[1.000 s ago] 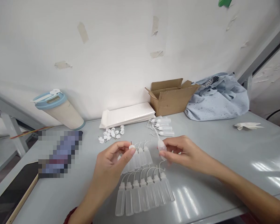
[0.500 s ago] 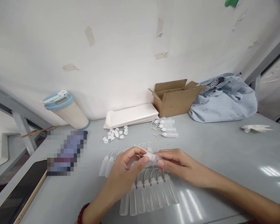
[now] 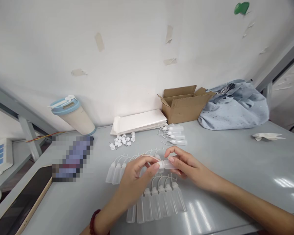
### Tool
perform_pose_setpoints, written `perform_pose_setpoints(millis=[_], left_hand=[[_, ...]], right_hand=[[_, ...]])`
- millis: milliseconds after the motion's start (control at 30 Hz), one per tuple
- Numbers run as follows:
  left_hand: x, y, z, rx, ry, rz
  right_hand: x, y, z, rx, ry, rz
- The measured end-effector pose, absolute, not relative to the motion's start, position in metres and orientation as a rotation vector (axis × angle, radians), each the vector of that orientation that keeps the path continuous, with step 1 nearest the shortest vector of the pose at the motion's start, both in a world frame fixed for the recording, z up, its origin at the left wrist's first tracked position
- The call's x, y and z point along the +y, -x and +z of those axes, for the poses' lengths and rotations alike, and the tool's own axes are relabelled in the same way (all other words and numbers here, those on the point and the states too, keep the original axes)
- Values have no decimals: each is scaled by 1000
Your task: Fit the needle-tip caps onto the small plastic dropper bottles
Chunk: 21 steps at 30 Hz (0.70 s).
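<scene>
A small translucent squeeze bottle (image 3: 168,165) lies sideways in the air between my hands, above the rows on the table. My left hand (image 3: 139,173) pinches its white cap (image 3: 160,164) between thumb and fingers. My right hand (image 3: 187,164) grips the bottle's body, with the index finger lifted and curled. Below, a row of similar bottles (image 3: 163,199) with thin strap loops lies side by side. Another row (image 3: 116,172) sits behind, partly hidden by my left hand. White loose caps (image 3: 122,140) lie in a small pile farther back.
Several capped bottles (image 3: 177,137) lie near an open cardboard box (image 3: 188,107). White flat packets (image 3: 139,121) are stacked along the wall. A tumbler (image 3: 74,116), a phone (image 3: 22,199) and a blurred packet (image 3: 73,158) stand or lie left; a blue cloth bag (image 3: 235,107) and crumpled tissue (image 3: 268,136) are right.
The right index finger has lifted off the bottle, and the right hand has shifted slightly up. The bottle now lies more level, its body more exposed. The view has shifted slightly.
</scene>
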<state>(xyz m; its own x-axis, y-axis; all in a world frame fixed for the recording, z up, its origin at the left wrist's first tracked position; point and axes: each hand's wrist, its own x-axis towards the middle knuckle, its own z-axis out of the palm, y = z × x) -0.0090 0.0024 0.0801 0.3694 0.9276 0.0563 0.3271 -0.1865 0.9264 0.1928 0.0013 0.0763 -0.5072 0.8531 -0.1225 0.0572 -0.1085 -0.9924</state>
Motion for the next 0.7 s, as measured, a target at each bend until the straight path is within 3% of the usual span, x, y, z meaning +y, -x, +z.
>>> perform_pose_setpoints(millis=[700], left_hand=[[-2, 6, 84, 1168, -1625, 635]], right_hand=[[-3, -192, 73, -1637, 1043, 1580]])
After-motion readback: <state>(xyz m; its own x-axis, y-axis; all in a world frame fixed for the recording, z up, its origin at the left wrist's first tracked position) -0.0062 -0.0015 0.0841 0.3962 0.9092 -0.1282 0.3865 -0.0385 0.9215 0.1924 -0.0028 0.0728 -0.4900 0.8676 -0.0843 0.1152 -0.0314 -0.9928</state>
